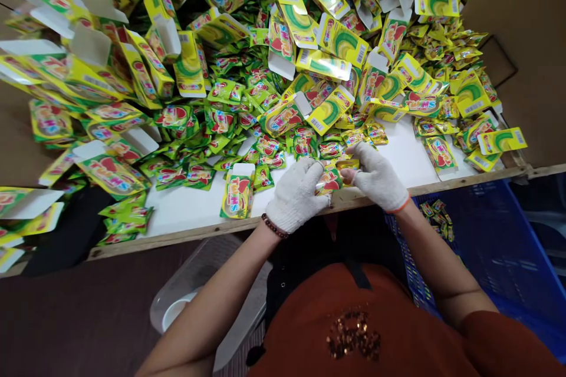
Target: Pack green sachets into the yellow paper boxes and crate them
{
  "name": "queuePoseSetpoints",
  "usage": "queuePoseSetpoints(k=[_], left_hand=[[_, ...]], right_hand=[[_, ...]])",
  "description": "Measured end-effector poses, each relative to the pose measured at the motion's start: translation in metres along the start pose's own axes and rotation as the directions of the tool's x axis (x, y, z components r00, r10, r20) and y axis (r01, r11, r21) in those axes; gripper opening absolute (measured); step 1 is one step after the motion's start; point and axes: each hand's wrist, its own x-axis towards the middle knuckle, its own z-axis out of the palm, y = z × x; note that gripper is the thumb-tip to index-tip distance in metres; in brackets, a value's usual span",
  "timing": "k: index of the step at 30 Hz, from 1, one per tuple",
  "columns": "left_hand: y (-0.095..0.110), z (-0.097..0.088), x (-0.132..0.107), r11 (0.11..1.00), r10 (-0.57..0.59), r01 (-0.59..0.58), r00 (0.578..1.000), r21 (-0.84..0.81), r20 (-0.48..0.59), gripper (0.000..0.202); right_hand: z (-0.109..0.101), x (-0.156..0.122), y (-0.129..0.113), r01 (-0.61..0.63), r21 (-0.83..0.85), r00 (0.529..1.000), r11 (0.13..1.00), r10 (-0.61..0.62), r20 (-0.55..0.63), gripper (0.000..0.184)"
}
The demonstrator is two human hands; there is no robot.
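My left hand (297, 194), in a white knit glove, is closed around a small stack of green and red candy sachets (329, 178) at the table's front edge. Touching the same stack from the right is my right hand (377, 175), also gloved, its fingers pinched on the sachets. An open-flapped yellow carton (237, 191) stands on the white table (186, 209) just left of my left hand. More loose sachets (265, 144) lie right behind my hands.
A big heap of yellow cartons (336, 41) and sachets covers the table's far part. A blue plastic crate (490, 247) with several sachets in it sits low at the right. A clear container (194, 288) is under the table edge. Brown cardboard (522, 59) rises on the right.
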Motion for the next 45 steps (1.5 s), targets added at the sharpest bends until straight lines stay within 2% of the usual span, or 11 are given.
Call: queuePoseSetpoints(k=[3,8,14,18,20,22,26,30,35,39,45], left_hand=[[-0.001,-0.003,0.002,0.999,-0.010,0.010,1.000,0.031,-0.022,0.049],[0.005,0.005,0.003,0.997,0.075,-0.075,0.997,0.029,-0.016,0.054],[0.012,0.012,-0.003,1.000,0.027,-0.025,0.992,0.017,-0.123,0.055],[0.015,0.012,-0.003,1.000,-0.018,0.015,0.990,-0.023,-0.139,0.058],[0.019,0.014,-0.003,0.997,-0.050,0.041,0.985,-0.059,-0.168,0.060],[0.024,0.016,-0.003,0.989,-0.103,0.078,0.973,-0.128,-0.206,0.061],[0.035,0.016,-0.001,0.900,-0.188,0.097,0.966,-0.425,-0.178,0.049],[0.035,0.018,0.000,0.668,-0.317,0.169,0.946,-0.724,-0.072,0.029],[0.022,0.029,-0.009,0.447,-0.489,0.220,0.872,-0.867,-0.031,0.036],[0.015,0.033,-0.015,0.467,-0.441,0.167,0.895,-0.868,-0.065,0.040],[0.008,0.023,-0.010,0.554,-0.416,0.173,0.905,-0.814,-0.091,0.031]], right_hand=[[-0.007,-0.008,0.006,-0.083,0.116,0.996,0.990,0.084,-0.003,0.020],[-0.003,-0.014,0.006,0.052,-0.160,0.998,0.986,-0.055,-0.014,0.011],[0.001,-0.011,-0.004,0.000,-0.114,1.000,0.993,-0.001,-0.013,0.017],[-0.005,-0.016,-0.009,-0.223,0.104,0.931,0.969,0.180,0.317,0.023],[-0.011,-0.019,-0.012,-0.319,0.199,0.852,0.927,0.189,0.487,0.033],[-0.016,-0.018,-0.015,-0.297,0.229,0.833,0.927,0.134,0.537,0.038],[-0.018,-0.008,-0.021,0.070,0.038,0.942,0.997,-0.079,0.326,0.022],[-0.007,-0.002,-0.016,0.322,-0.124,0.929,0.939,-0.288,0.233,0.015],[0.011,-0.015,0.006,0.122,0.005,0.967,0.992,-0.118,-0.226,0.016],[0.022,-0.021,0.020,0.010,0.216,0.989,0.976,0.022,-0.145,0.030],[0.024,-0.013,0.019,0.158,0.112,0.982,0.981,-0.145,-0.119,0.027]])
